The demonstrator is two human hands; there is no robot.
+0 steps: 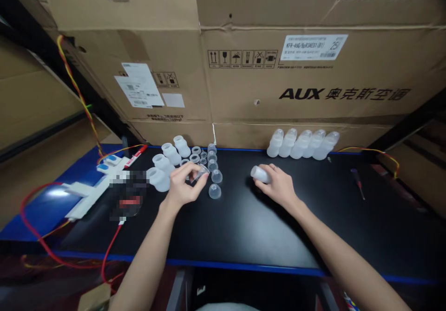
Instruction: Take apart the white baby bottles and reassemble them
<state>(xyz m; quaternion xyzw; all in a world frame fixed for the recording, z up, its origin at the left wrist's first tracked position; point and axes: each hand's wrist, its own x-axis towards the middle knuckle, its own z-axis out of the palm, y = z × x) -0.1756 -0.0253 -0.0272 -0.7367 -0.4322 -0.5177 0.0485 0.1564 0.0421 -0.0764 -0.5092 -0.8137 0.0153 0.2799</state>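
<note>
Head camera puts us over the black tabletop. Our left hand pinches a clear plastic cap between thumb and fingertips, just left of the loose caps lying mid-table. Our right hand curls closed around a translucent bottle lying on its side, right of those caps, nearer us than the bottle row.

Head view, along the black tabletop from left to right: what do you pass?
White power strip → cluster of white bottle parts → left hand pinching a small clear cap → right hand gripping a white bottle → row of white bottles at the back → screwdriver.
</note>
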